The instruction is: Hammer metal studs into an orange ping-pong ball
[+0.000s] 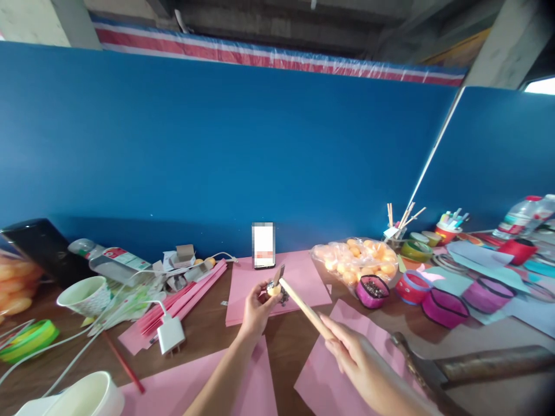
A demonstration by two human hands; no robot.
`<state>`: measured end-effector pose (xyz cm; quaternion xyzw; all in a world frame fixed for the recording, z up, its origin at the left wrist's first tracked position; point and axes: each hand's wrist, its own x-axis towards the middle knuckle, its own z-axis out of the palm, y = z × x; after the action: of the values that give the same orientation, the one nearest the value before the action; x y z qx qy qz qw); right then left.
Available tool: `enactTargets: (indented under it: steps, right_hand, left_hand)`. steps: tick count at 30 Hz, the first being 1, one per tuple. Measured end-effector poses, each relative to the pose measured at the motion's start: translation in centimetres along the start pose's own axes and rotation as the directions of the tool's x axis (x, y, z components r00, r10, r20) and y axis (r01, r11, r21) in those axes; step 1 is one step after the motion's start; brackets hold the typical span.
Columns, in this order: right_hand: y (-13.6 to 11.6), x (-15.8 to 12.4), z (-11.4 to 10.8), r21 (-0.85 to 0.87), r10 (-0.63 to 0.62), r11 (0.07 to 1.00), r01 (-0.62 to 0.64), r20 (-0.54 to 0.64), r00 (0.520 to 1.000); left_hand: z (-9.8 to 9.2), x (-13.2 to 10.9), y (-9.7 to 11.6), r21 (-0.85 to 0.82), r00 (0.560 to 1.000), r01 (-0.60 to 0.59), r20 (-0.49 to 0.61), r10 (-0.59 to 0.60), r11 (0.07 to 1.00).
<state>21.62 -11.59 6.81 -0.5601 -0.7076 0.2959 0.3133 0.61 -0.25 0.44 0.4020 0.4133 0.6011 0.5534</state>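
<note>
My left hand (259, 303) is closed around a small pale yellow ball (273, 290), with shiny bits by the fingertips that are too small to name. My right hand (347, 349) grips the lower end of a hammer (307, 310) with a light wooden handle. Its grey, wedge-like metal head is right above the ball; whether they touch I cannot tell. Small dark bits (284, 298) lie beside the left fingertips, over a stack of pink paper (303, 277). Behind the hands a phone (263, 245) stands upright with its screen lit.
A clear bag of orange balls (353, 260) lies right of the phone, by a magenta container (373, 290) of dark bits. Purple containers (446, 307) and an old hammer (489, 365) are at right. A charger (170, 334), cables and cups (84, 294) crowd the left. A blue partition (260, 144) stands behind.
</note>
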Motion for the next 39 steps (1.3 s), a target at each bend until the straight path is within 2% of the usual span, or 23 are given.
enactTargets:
  steps: [10,21,24,28,31,35,39]
  right_hand:
    - [-1.3,0.6,-0.2,0.17,0.166,0.968,-0.186,0.126,0.978]
    - [-0.5,0.6,0.2,0.178,0.163,0.967,-0.183,0.122,0.979]
    - [-0.4,0.7,0.2,0.147,0.126,0.98,-0.137,0.082,0.989]
    - [0.7,1.4,-0.2,-0.038,-0.021,0.999,0.016,-0.124,0.992]
    - [2.5,2.2,-0.2,-0.241,-0.11,0.968,0.064,-0.184,0.977]
    - [4.8,3.1,0.3,-0.443,-0.099,0.897,0.006,-0.187,0.977]
    - [5.7,3.8,0.6,-0.578,-0.057,0.812,-0.076,-0.209,0.976]
  left_hand:
    - [-0.1,0.1,0.0,-0.001,1.0,-0.004,-0.004,0.004,1.0]
    - [0.0,0.1,0.1,0.007,1.0,0.0,-0.002,0.0,1.0]
    - [0.0,0.0,0.2,-0.009,1.0,-0.004,0.017,0.004,1.0]
    - [0.0,-0.1,0.2,-0.02,0.999,-0.009,0.035,0.01,1.0]
    - [0.0,-0.2,0.3,0.026,1.0,-0.003,0.018,0.002,1.0]
    - [0.0,-0.1,0.3,0.031,1.0,-0.006,-0.005,0.006,1.0]
    - [-0.2,0.2,0.0,0.036,1.0,-0.003,-0.002,0.003,0.999]
